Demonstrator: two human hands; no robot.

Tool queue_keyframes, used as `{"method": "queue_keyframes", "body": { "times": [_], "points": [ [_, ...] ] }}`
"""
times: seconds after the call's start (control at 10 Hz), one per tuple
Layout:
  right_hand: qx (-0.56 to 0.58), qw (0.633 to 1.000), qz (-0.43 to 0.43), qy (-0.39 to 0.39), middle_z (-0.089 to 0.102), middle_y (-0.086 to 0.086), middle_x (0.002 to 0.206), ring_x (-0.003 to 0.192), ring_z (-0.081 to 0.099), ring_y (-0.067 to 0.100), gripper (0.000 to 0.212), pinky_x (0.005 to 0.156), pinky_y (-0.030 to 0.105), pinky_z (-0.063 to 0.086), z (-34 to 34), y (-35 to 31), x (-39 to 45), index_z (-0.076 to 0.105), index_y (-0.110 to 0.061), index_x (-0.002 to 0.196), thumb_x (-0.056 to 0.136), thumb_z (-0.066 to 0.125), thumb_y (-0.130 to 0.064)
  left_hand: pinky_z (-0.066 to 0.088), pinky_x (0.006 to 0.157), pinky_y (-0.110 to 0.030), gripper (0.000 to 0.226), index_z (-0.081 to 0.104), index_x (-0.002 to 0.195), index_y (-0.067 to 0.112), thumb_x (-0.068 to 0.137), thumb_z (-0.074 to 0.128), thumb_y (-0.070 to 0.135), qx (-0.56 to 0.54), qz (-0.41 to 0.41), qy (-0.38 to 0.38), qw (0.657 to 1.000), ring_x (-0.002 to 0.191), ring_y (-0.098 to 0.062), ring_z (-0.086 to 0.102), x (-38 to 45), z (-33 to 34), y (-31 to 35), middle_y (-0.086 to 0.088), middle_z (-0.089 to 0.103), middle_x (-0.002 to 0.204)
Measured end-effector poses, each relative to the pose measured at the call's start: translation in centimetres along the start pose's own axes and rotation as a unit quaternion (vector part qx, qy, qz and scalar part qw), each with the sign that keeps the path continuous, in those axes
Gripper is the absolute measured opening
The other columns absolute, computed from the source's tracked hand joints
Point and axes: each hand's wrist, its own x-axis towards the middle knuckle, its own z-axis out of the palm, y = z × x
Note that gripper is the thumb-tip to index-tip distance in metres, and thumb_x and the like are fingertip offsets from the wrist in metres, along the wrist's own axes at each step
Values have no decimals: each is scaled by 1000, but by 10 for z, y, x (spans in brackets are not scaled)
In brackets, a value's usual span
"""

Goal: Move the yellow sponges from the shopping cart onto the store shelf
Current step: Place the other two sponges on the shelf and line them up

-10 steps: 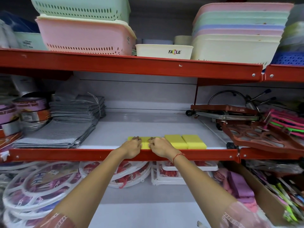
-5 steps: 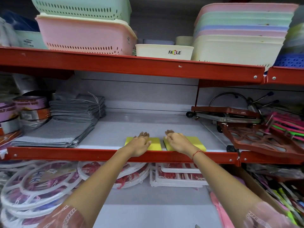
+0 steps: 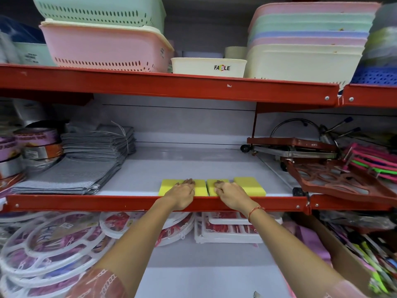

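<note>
Several yellow sponges lie in a row along the front of the white middle shelf [image 3: 193, 166], just behind its red front rail [image 3: 86, 202]. My left hand [image 3: 181, 193] lies palm down on the left sponge [image 3: 167, 187], fingers bent onto its top. Beside it, my right hand [image 3: 231, 194] presses the middle sponge [image 3: 211, 186] the same way. The right sponge [image 3: 250, 184] sits a little farther back, untouched. No shopping cart is in view.
Grey folded cloths [image 3: 71, 173] and tape rolls [image 3: 36, 145] fill the shelf's left part. A red folding rack [image 3: 339, 181] and metal tools lie at the right. Plastic baskets [image 3: 107, 44] stand on the upper shelf; white round hangers [image 3: 43, 250] lie below.
Both hands lay flat and farther in on the sponges half a second ago; now they have drawn back toward the red rail with fingers bent. The sponges stay in their row.
</note>
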Motion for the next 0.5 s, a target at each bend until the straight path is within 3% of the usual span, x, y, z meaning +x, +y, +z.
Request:
{"method": "queue_keyframes", "body": {
  "times": [0.2,0.3,0.4,0.5],
  "points": [
    [27,1000,-3,0,61,15,132,125,52,34,38,105,42,42,-1,-6,0,65,-2,110,97,37,-25,6,123,-35,52,15,152,7,102,20,19,6,-2,0,1000,151,-18,6,0,0,0,-9,7,163],
    [58,998,-7,16,56,12,138,129,50,31,36,107,37,38,-13,3,-4,63,-4,114,99,37,-24,5,123,-35,51,15,152,7,102,19,19,4,-1,1,1000,151,-18,6,-1,0,-1,-8,6,163],
    [57,997,33,51,64,20,124,117,57,37,32,95,37,44,-30,25,-4,63,-15,89,99,36,-25,5,123,-35,52,14,152,8,102,19,19,5,0,-1,1000,151,-18,5,0,1,-1,-8,6,163],
    [56,994,78,51,55,19,136,123,52,37,35,100,38,42,-39,54,-5,64,-8,112,99,35,-23,5,123,-34,52,14,152,8,102,19,19,4,-2,1,1000,151,-17,5,1,1,-2,-7,6,163]
  ]
}}
